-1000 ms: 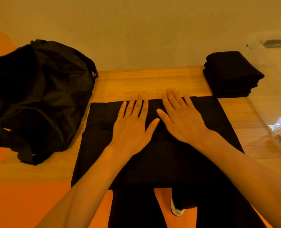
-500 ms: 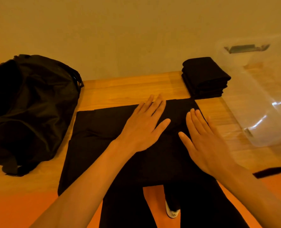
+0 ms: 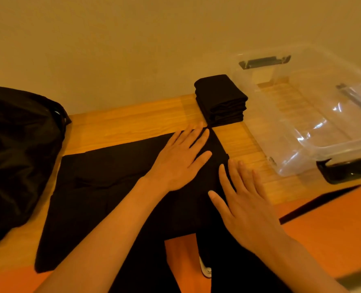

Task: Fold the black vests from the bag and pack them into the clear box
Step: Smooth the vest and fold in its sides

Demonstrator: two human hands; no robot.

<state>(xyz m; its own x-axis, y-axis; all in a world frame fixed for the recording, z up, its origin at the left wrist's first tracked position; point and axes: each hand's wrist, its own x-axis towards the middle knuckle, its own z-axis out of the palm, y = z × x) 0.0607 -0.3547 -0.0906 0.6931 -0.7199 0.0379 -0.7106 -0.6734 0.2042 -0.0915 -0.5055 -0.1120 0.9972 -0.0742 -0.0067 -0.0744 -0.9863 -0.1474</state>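
A black vest (image 3: 103, 187) lies spread flat on the wooden table (image 3: 133, 121). My left hand (image 3: 181, 159) presses flat on its far right part, fingers straight. My right hand (image 3: 245, 204) lies flat at the vest's right edge, fingers straight and reaching onto the wood. A stack of folded black vests (image 3: 221, 100) sits at the table's back, just beyond the left fingertips. The black bag (image 3: 16, 157) slumps at the left. The clear box (image 3: 310, 115) stands open at the right, with no vests showing inside it.
A pale wall runs behind the table. The box has dark latches (image 3: 264, 61) at its far end and a dark handle part (image 3: 344, 170) at its near corner. My dark trouser legs and a white shoe (image 3: 205, 269) show below the table's front edge, over an orange floor.
Both hands have slid rightwards across the vest, from its middle to its right side. The view has swung right, bringing the clear box into sight.
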